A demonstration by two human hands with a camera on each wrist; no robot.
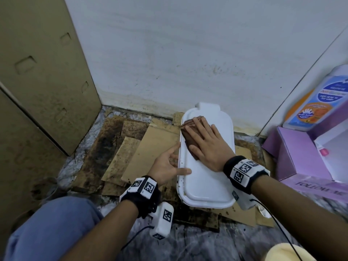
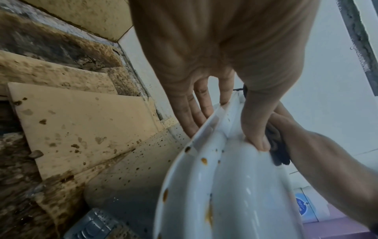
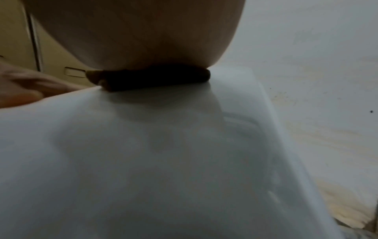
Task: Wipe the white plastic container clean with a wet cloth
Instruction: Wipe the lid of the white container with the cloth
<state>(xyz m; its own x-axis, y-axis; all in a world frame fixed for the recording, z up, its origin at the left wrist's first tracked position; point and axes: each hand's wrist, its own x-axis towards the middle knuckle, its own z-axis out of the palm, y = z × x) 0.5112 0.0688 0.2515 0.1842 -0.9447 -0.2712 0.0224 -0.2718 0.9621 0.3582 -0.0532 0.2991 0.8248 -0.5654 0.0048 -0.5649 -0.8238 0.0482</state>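
Observation:
The white plastic container [image 1: 205,185] lies flat on stained cardboard by the wall. My right hand [image 1: 203,142] presses flat, fingers straight, on a folded brown cloth [image 1: 188,136] on the far left of its top. My left hand [image 1: 169,164] steadies the container's left edge: the thumb lies on top and straight fingers run along the side. The left wrist view shows brown spots [image 2: 204,160] on the container's rim [image 2: 235,186], my left hand [image 2: 214,64] and the cloth [image 2: 278,152]. In the right wrist view the cloth [image 3: 151,77] sits squashed under my palm [image 3: 132,32] on the white top [image 3: 163,153].
Stained cardboard sheets [image 1: 150,147] cover the floor to the left. A tall cardboard box [image 1: 37,81] stands at the left, a white wall behind. A purple box [image 1: 293,151] and a white bottle [image 1: 318,98] stand on the right. My knee [image 1: 52,228] is at lower left.

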